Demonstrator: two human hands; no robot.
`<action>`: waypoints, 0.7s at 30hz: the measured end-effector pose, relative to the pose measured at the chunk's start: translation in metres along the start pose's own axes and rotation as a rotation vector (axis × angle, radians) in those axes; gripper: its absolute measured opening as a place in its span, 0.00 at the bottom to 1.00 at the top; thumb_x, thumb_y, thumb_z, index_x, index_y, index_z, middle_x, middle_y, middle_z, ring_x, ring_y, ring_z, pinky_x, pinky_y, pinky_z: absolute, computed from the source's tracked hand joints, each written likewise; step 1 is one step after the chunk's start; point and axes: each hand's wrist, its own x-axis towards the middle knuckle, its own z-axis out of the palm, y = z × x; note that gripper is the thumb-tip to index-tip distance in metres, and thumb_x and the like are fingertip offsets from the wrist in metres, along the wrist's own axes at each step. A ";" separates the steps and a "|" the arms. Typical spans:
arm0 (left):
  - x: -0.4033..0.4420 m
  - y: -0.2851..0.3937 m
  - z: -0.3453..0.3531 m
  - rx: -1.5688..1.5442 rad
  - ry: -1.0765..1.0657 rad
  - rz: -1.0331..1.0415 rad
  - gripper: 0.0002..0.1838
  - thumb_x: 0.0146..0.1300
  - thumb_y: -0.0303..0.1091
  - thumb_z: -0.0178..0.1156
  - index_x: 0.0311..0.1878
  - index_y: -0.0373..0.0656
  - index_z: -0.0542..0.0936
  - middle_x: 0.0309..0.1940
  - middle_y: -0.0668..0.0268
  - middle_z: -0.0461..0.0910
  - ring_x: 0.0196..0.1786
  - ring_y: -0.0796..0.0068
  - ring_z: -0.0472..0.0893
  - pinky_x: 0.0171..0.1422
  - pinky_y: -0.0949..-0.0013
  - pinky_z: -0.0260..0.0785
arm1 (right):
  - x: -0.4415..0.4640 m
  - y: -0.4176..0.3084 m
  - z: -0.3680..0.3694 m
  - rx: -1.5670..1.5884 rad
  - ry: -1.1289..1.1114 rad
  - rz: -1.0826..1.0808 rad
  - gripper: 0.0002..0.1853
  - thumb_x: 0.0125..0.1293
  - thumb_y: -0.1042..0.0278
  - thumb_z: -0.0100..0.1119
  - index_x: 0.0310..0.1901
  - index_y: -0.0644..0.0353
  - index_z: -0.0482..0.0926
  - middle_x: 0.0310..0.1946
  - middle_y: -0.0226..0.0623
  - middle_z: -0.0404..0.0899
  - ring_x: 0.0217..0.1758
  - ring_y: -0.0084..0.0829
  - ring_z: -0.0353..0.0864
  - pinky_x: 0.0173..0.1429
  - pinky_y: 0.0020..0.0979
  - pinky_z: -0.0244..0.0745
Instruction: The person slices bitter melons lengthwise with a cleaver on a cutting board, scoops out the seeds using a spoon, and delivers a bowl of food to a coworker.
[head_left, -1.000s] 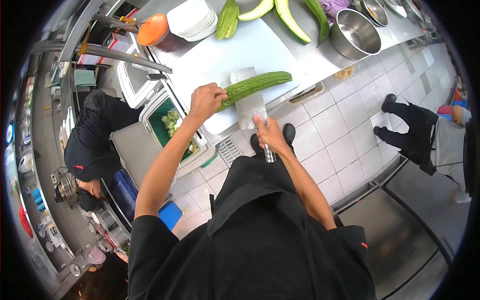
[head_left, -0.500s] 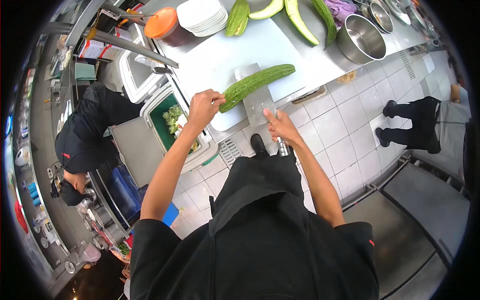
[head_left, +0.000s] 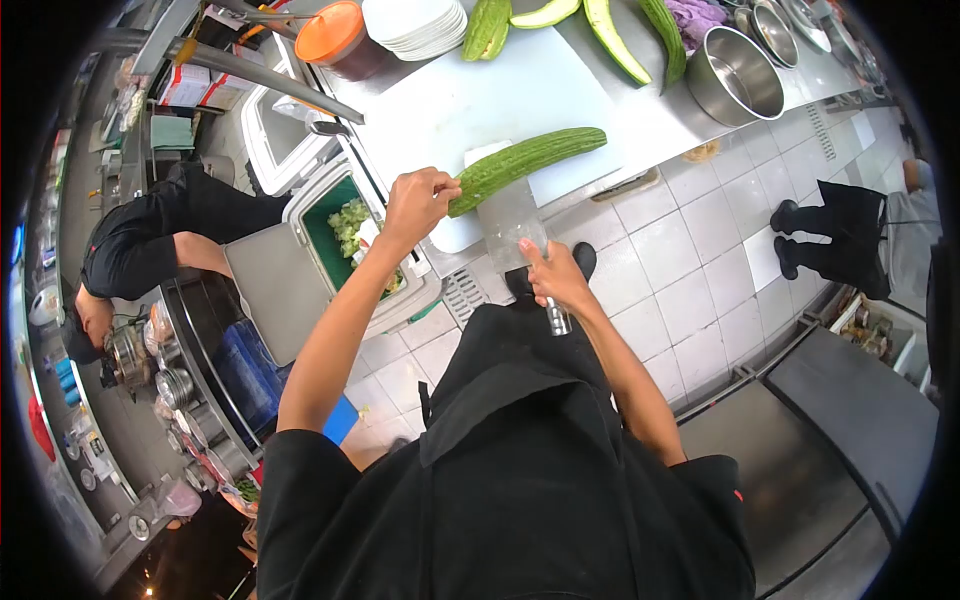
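A long green gourd (head_left: 530, 167) with ridged, rough skin lies slantwise over the white cutting board (head_left: 520, 85). My left hand (head_left: 420, 205) is closed, its fingers pinching the gourd's near left end. In my right hand (head_left: 555, 275) is a cleaver (head_left: 510, 220), gripped by its metal handle. The wide blade passes under the gourd near its left half, with part of it showing below the gourd. Behind the board lie a green gourd piece (head_left: 486, 28), pale-fleshed cut lengths (head_left: 614, 42) and another green length (head_left: 664, 45).
A steel pot (head_left: 735, 75) stands at the counter's right, near a purple cloth (head_left: 700, 20). Stacked white plates (head_left: 415, 28) and an orange-lidded tub (head_left: 330, 35) are at back left. An open bin (head_left: 325, 215) holds scraps. Co-workers are at left (head_left: 150, 240) and right (head_left: 850, 240).
The cleaver and my right hand have shifted slightly down and left relative to the gourd. My left hand stays at the gourd's end. The left co-worker has leaned farther away.
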 end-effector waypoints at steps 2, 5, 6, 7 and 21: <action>0.001 -0.002 0.002 -0.045 -0.015 0.003 0.06 0.53 0.29 0.67 0.34 0.39 0.86 0.28 0.56 0.82 0.28 0.62 0.81 0.36 0.65 0.72 | 0.007 0.001 0.001 -0.036 0.006 -0.003 0.21 0.70 0.49 0.53 0.38 0.63 0.66 0.15 0.29 0.64 0.09 0.17 0.60 0.11 0.24 0.59; -0.001 -0.002 -0.001 -0.053 -0.041 -0.037 0.06 0.53 0.29 0.68 0.34 0.39 0.86 0.27 0.57 0.82 0.28 0.62 0.81 0.36 0.65 0.72 | 0.030 0.000 0.019 -0.031 0.022 -0.035 0.21 0.71 0.49 0.53 0.38 0.64 0.67 0.14 0.29 0.63 0.09 0.18 0.60 0.11 0.25 0.59; 0.000 -0.003 -0.002 -0.048 -0.035 -0.035 0.06 0.53 0.29 0.68 0.34 0.39 0.86 0.27 0.57 0.82 0.28 0.62 0.81 0.36 0.65 0.72 | 0.032 0.000 0.022 -0.033 0.017 -0.042 0.21 0.71 0.49 0.53 0.38 0.64 0.67 0.14 0.29 0.63 0.09 0.18 0.60 0.11 0.25 0.59; 0.001 -0.004 -0.003 -0.022 -0.080 -0.070 0.07 0.54 0.32 0.68 0.35 0.40 0.86 0.28 0.57 0.83 0.29 0.63 0.82 0.38 0.65 0.73 | 0.032 0.000 0.025 -0.056 0.045 -0.042 0.21 0.71 0.49 0.53 0.37 0.64 0.67 0.14 0.29 0.63 0.09 0.18 0.60 0.11 0.25 0.60; 0.145 0.084 0.099 0.485 -0.321 0.177 0.32 0.40 0.52 0.73 0.46 0.41 0.81 0.39 0.55 0.82 0.44 0.52 0.82 0.49 0.57 0.75 | 0.037 -0.003 0.017 -0.148 0.070 -0.130 0.22 0.70 0.50 0.53 0.36 0.67 0.68 0.16 0.32 0.67 0.10 0.23 0.67 0.12 0.28 0.63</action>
